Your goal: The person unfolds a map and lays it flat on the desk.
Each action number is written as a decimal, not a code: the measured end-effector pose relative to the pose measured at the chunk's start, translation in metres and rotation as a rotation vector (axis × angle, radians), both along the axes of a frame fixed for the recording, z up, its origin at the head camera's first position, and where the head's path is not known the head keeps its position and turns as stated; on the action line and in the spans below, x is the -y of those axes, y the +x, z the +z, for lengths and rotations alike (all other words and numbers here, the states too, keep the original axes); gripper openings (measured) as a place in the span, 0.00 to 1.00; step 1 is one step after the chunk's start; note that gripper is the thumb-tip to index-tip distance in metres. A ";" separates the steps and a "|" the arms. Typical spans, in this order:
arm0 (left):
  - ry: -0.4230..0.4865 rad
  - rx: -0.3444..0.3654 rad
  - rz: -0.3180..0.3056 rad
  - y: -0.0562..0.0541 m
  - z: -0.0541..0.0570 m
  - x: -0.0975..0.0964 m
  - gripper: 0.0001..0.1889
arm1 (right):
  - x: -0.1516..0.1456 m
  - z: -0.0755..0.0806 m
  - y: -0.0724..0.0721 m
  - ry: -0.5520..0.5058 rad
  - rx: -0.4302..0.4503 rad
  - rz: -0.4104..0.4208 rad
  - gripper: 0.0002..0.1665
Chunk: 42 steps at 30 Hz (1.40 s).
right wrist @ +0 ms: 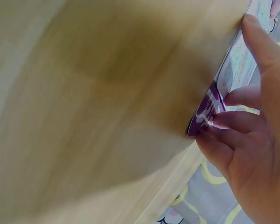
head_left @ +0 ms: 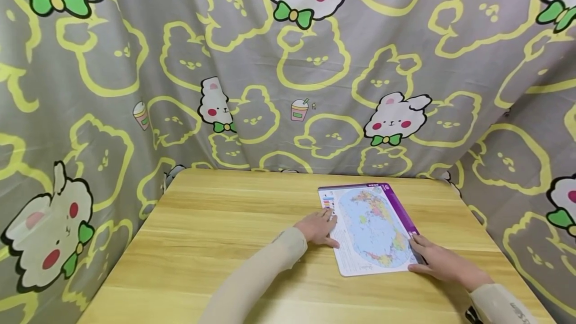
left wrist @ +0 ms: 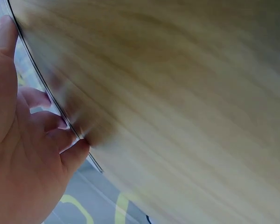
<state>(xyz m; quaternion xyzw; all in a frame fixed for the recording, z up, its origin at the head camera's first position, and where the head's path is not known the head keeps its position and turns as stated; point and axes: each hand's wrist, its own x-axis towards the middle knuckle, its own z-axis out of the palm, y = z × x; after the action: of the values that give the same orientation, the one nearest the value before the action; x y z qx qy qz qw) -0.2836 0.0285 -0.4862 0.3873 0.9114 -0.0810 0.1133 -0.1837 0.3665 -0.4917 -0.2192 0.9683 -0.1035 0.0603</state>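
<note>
A flat world map board (head_left: 366,229) with a purple top and right border and rounded corners lies on the wooden table. My left hand (head_left: 318,227) touches its left edge, fingers reaching onto the white margin. In the left wrist view, the left hand (left wrist: 32,140) has thumb and fingertips spread along the board's thin edge. On the opposite side, my right hand (head_left: 443,262) rests against the right edge near the lower corner. The right wrist view has the right hand (right wrist: 252,135) with its fingertips on the purple border (right wrist: 206,112) and its thumb farther along the edge.
The light wooden table (head_left: 216,224) extends around the board, mostly to its left. A grey curtain (head_left: 256,64) printed with yellow outlines and white rabbits hangs behind the table and along both sides.
</note>
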 end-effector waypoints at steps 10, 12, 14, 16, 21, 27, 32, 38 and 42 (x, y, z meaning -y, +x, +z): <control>0.005 -0.011 -0.009 -0.003 0.000 0.015 0.50 | 0.016 0.002 0.002 0.003 -0.043 0.004 0.50; 0.004 -0.010 -0.011 -0.004 -0.001 0.019 0.50 | 0.020 0.002 0.001 0.000 -0.045 0.002 0.50; 0.003 -0.007 -0.009 -0.005 -0.002 0.022 0.50 | 0.024 0.001 0.002 0.003 -0.047 -0.003 0.50; 0.002 -0.009 -0.009 -0.006 -0.003 0.026 0.50 | 0.027 0.000 0.002 0.010 -0.055 -0.010 0.51; -0.003 -0.011 0.002 -0.008 -0.003 0.035 0.51 | 0.033 -0.003 0.000 0.012 -0.097 -0.007 0.50; -0.012 -0.022 0.004 -0.006 0.000 0.044 0.50 | 0.044 0.001 -0.002 0.012 -0.089 0.013 0.50; -0.024 -0.029 0.006 -0.001 0.002 0.054 0.50 | 0.053 0.001 -0.003 0.011 -0.060 0.020 0.50; -0.018 -0.026 0.026 0.003 -0.001 0.069 0.50 | 0.064 0.000 -0.004 0.002 -0.061 0.049 0.49; -0.006 -0.020 0.051 0.003 -0.003 0.078 0.50 | 0.071 0.001 -0.006 -0.002 -0.070 0.055 0.49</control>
<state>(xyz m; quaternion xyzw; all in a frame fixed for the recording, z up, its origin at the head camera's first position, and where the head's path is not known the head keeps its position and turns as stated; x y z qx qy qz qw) -0.2810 -0.0500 -0.4889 0.3630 0.9217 -0.0848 0.1075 -0.1900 0.2956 -0.4902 -0.2491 0.9634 -0.0949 0.0290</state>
